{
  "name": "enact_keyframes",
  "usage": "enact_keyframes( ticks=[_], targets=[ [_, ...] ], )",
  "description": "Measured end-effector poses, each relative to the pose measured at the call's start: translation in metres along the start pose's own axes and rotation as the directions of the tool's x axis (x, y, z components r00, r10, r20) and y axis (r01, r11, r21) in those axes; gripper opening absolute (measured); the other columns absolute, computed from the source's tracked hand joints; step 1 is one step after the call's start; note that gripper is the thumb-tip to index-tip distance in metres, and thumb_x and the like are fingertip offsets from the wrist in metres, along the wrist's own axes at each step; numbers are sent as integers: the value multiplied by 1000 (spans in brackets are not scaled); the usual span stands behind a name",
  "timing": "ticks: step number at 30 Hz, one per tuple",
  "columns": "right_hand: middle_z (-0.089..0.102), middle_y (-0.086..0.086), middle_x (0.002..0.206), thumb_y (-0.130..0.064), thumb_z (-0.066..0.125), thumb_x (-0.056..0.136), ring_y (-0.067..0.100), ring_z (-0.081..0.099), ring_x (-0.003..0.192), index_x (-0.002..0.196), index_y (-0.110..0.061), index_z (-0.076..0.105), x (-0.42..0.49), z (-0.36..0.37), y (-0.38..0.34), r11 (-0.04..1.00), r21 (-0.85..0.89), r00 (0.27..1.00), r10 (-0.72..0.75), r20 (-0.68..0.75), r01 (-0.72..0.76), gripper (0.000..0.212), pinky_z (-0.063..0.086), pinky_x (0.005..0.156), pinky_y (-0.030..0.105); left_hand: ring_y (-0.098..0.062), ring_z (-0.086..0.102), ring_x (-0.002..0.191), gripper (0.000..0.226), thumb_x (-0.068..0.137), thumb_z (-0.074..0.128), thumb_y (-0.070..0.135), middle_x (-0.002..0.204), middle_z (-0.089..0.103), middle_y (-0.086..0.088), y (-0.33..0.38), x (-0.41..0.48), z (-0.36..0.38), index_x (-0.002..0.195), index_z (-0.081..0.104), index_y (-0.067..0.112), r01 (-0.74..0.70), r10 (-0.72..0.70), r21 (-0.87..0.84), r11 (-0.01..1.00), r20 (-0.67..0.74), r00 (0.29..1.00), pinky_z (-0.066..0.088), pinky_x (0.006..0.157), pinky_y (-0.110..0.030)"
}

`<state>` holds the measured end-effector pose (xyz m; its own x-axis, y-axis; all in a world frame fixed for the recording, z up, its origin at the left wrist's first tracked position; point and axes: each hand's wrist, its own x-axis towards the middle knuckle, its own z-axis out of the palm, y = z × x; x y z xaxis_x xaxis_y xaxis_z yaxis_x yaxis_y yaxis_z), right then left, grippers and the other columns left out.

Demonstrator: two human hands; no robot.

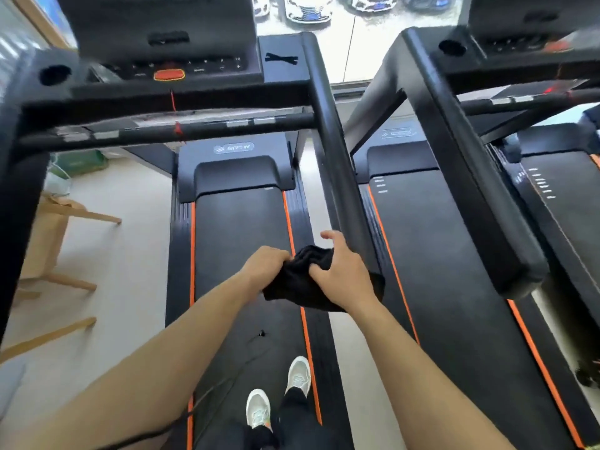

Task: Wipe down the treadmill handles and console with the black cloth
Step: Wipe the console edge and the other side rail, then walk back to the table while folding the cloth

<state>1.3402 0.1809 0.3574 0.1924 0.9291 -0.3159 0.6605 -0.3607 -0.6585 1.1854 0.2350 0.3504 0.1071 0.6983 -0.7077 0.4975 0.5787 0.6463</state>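
I stand on a black treadmill belt (240, 254) with orange edge stripes. The black cloth (300, 284) is bunched between both hands at waist height, over the belt's right edge. My left hand (264, 264) grips its left end. My right hand (337, 274) clutches its right part, thumb raised. The right handle (334, 164) runs down from the console to just right of my right hand. The console (168, 66), with a red stop button, sits high at the upper left above the front crossbar (162, 131).
A second treadmill (454, 254) stands close on the right, its left handle (470, 177) ending in a padded tip. Wooden furniture legs (55, 228) stand on the pale floor at left. A thin black cord (227, 378) lies on the belt near my white shoes.
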Motion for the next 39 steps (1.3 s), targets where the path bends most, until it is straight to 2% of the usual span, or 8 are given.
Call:
enact_keyframes(
  ticks=[4, 7, 14, 20, 23, 30, 36, 39],
  targets=[
    [61, -9, 129, -34, 58, 93, 14, 57, 114, 134, -28, 56, -3, 26, -46, 963, 221, 889, 38, 457, -155, 42, 45, 96, 34, -23, 47, 63, 7, 69, 53, 16, 66, 49, -10, -24, -52, -53, 65, 58, 13, 74, -77, -183, 980, -12, 997, 37, 55, -28],
    [63, 1, 83, -33, 50, 96, 18, 58, 77, 95, -21, 65, -19, 54, -83, 943, 203, 745, 66, 664, -263, 19, 47, 71, 33, -24, 50, 58, 8, 62, 55, 19, 62, 53, -6, -61, -83, -89, 55, 58, 17, 71, -85, -268, 961, -40, 996, 39, 51, -24],
    [51, -2, 70, -21, 59, 90, 17, 50, 66, 70, -20, 47, -89, 163, -175, 948, -50, 712, -201, 673, 315, 24, 37, 59, 31, -20, 47, 53, 8, 62, 54, 13, 60, 49, -6, -166, -180, -153, 56, 51, 18, 111, -191, -445, 889, -138, 972, 34, 52, -25],
    [66, 7, 115, -30, 62, 87, 26, 61, 104, 116, -15, 58, -185, 269, -231, 686, -128, 461, -328, 824, 717, 34, 49, 83, 36, -30, 69, 79, 16, 70, 58, 12, 81, 69, -14, -288, -269, -178, 82, 66, 6, 114, -373, -648, 753, -279, 885, 55, 73, -37],
    [65, 9, 111, -24, 64, 84, 28, 62, 100, 117, -16, 51, -245, 316, -243, 551, -89, 327, -351, 877, 830, 36, 51, 80, 39, -32, 71, 91, 28, 74, 62, 22, 97, 74, -15, -350, -311, -168, 97, 68, 6, 107, -509, -729, 676, -356, 784, 60, 85, -44],
    [65, 14, 105, -23, 55, 91, 33, 60, 98, 101, -10, 53, -378, 398, -235, 131, 126, -104, -163, 981, 983, 17, 42, 73, 34, -32, 71, 87, 34, 72, 69, 32, 94, 73, -16, -458, -401, -106, 93, 70, 5, 9, -773, -908, 418, -350, 528, 54, 68, -34],
    [62, 10, 93, -29, 54, 92, 30, 58, 88, 87, -12, 55, -479, 432, -208, -199, 440, -418, 143, 897, 876, 17, 43, 70, 35, -31, 66, 70, 33, 83, 64, 37, 76, 67, -13, -499, -466, -18, 80, 66, 4, -73, -939, -973, 219, -231, 257, 50, 53, -32],
    [59, 7, 90, -32, 57, 92, 29, 54, 85, 73, -20, 47, -522, 435, -186, -292, 583, -520, 267, 811, 759, 25, 40, 66, 35, -33, 72, 77, 43, 83, 64, 42, 83, 73, -18, -500, -492, 38, 86, 71, 0, -90, -984, -987, 133, -143, 109, 59, 68, -44]
  ],
)
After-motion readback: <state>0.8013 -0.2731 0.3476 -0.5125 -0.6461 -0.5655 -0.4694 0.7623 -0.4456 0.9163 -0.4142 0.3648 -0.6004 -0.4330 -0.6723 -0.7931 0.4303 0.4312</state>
